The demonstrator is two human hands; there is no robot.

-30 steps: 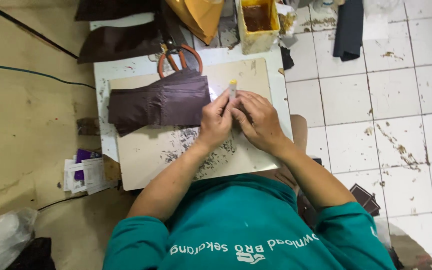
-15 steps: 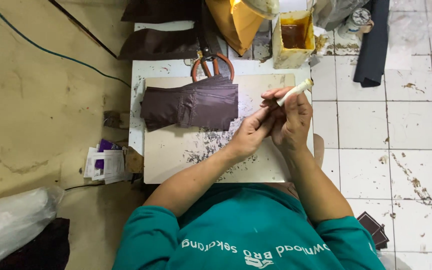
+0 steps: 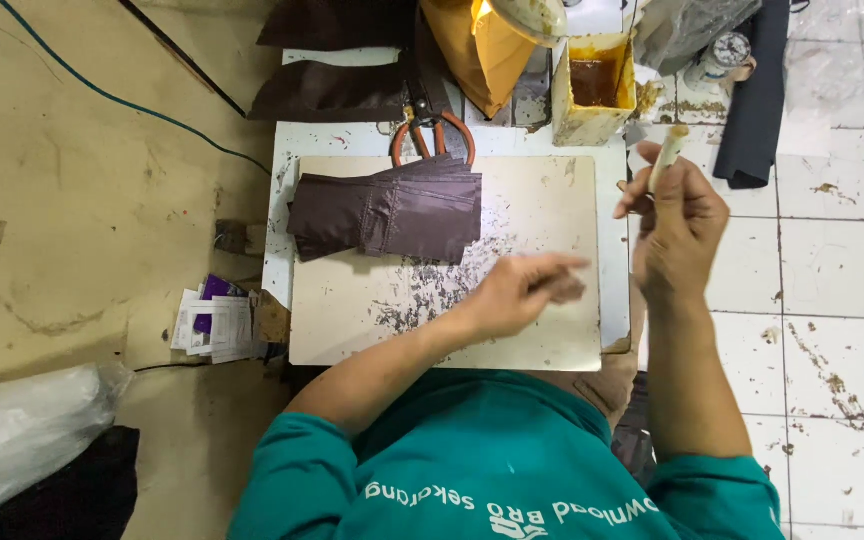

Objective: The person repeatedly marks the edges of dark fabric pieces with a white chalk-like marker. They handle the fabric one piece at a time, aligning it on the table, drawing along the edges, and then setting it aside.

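While the right hand (image 3: 680, 228) is raised over the board's right edge, its fingers are closed around a pale stick (image 3: 666, 158), perhaps a brush, though the tip is too small to tell. It points up toward the yellow tub (image 3: 592, 95) of brown liquid. The left hand (image 3: 520, 290) hovers over the cream board (image 3: 542, 330), fingers loosely stretched and holding nothing. Folded brown pieces (image 3: 387, 210) lie at the board's upper left, apart from both hands. Orange-handled scissors (image 3: 432, 135) rest just behind them.
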